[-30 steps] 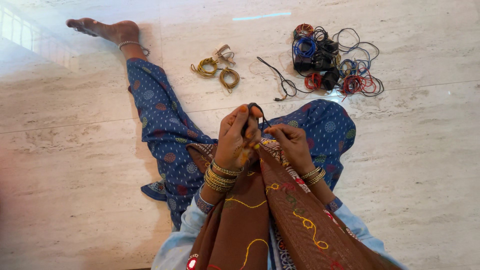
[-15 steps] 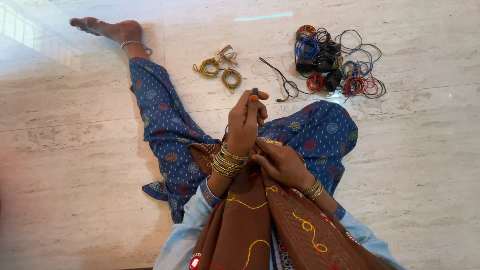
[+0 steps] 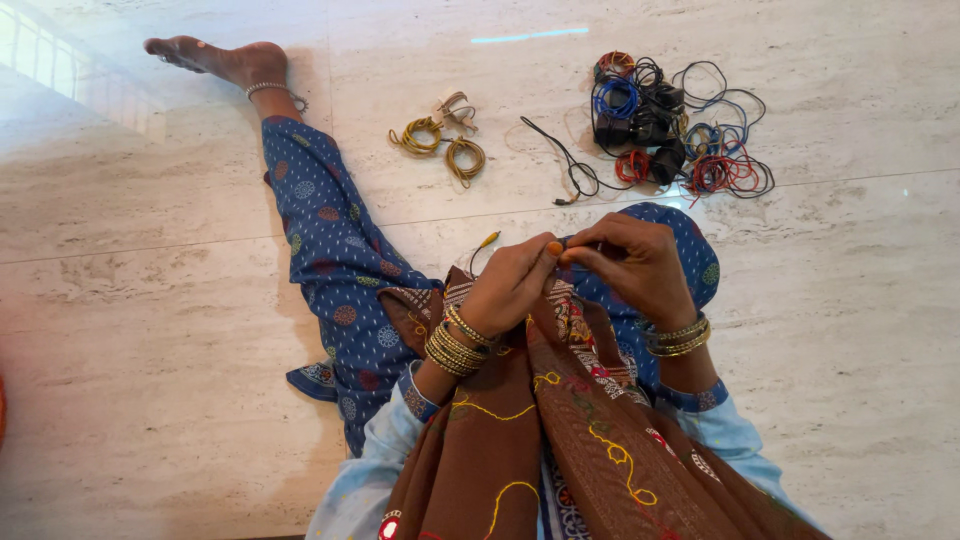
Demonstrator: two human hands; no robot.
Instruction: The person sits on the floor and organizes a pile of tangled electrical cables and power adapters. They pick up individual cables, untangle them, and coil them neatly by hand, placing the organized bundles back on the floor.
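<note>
Cable (image 3: 483, 243) with a yellow tip is pinched between fingertips of left hand (image 3: 512, 285) and right hand (image 3: 635, 262), fingers curled, meeting above the lap.

The left hand (image 3: 510, 285), which was raised upright half a second earlier, was lowered towards the lap. The right hand (image 3: 635, 262) was lifted from the brown shawl (image 3: 500, 430) and brought to it, fingertips touching. A thin cable end (image 3: 484, 241) with a yellow tip was now seen beside the left hand.
</note>
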